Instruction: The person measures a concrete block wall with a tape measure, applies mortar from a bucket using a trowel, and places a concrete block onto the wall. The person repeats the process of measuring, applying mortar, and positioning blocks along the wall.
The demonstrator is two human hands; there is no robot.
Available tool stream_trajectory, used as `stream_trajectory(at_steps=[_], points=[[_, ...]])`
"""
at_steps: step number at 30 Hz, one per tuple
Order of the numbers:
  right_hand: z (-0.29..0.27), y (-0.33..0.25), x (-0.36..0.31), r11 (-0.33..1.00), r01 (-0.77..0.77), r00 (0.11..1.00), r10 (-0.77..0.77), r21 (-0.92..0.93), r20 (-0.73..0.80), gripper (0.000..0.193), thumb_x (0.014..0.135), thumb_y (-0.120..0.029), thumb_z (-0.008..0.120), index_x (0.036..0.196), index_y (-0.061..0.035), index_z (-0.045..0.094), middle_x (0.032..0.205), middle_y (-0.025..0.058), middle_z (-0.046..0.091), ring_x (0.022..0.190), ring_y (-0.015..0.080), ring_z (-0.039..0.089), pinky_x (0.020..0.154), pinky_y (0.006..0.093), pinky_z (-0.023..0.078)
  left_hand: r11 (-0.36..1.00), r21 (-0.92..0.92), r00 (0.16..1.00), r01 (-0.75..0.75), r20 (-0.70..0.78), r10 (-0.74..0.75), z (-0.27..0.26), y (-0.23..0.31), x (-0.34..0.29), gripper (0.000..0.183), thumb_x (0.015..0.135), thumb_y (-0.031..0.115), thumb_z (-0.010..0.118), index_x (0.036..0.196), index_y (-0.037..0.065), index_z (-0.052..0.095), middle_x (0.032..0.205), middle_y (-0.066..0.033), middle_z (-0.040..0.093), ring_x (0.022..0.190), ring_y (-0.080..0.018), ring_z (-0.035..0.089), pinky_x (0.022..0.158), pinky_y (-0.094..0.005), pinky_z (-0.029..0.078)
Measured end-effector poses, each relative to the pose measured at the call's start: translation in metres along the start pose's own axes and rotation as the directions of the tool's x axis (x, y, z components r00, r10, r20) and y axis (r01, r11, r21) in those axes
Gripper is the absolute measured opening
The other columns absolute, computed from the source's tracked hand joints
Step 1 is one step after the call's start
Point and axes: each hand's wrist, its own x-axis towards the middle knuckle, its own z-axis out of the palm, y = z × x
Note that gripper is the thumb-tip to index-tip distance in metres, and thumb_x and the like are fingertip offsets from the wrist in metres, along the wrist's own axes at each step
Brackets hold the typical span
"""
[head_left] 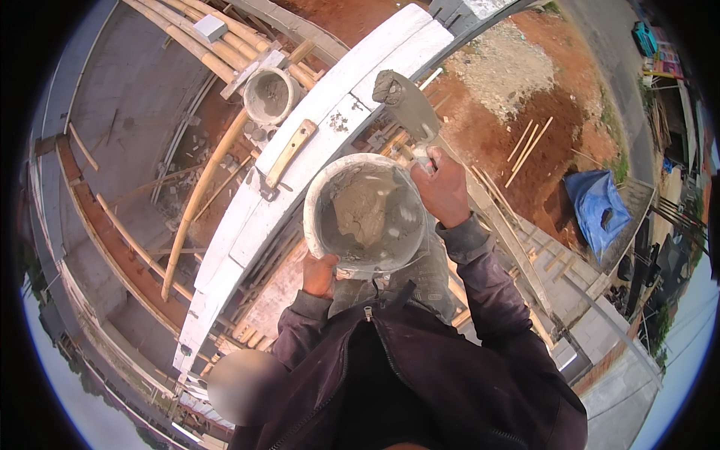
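Observation:
A round bucket is held in front of my body, with wet grey mortar inside. My left hand grips its near-left rim. Closed around a handle at the bucket's right side, my right hand holds a trowel. Its blade points up and away, toward the white block wall, and carries a lump of grey mortar at the tip. On top of the wall lies a wooden-handled tool with a metal end; its exact kind is unclear.
Beyond the wall, a second bucket with mortar residue stands by bamboo poles. A long bamboo pole slants down on the left. Red soil and a blue tarp lie well below on the right. At lower left something round is blurred.

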Motion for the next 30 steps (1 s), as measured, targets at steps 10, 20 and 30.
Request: stream_trajectory(at_steps=[10,20,30], points=[[0.082,0.010,0.050,0.972,-0.104,0.990,0.122,-0.210,0.076,0.036,0.083,-0.019,0.061,0.111,0.0024,0.053,0.101,0.0270,0.063,0.098,0.0449,0.060,0.085,0.0510,0.047,0.997,0.062,0.981,0.041,-0.193,-0.028,-0.054,-0.016,-0.018,0.045,0.078,-0.008,0.048,0.122,-0.005,0.053,0.108,-0.0134,0.064,0.094,-0.0264,0.066,0.077,-0.0350,0.056],[0.036,0.005,0.108,0.873,-0.446,0.865,0.365,0.198,0.344,0.040,0.085,-0.031,0.058,0.096,0.0075,0.060,0.077,0.0147,0.063,0.065,0.0280,0.063,0.063,0.0402,0.052,0.999,-0.027,0.973,-0.041,-0.227,0.034,-0.081,-0.036,-0.016,0.041,0.074,-0.008,0.050,0.114,0.000,0.056,0.095,-0.0087,0.064,0.070,-0.0189,0.065,0.050,-0.0280,0.055],[0.082,0.020,0.118,0.897,-0.003,0.967,0.115,-0.441,0.226,0.040,0.084,-0.025,0.052,0.103,0.0087,0.064,0.102,0.0298,0.065,0.083,0.0418,0.067,0.075,0.0459,0.053,0.999,-0.009,0.982,0.032,-0.186,-0.033,-0.089,-0.038,-0.023,0.042,0.075,-0.007,0.050,0.117,-0.002,0.055,0.099,-0.0114,0.064,0.083,-0.0251,0.066,0.065,-0.0363,0.058]])
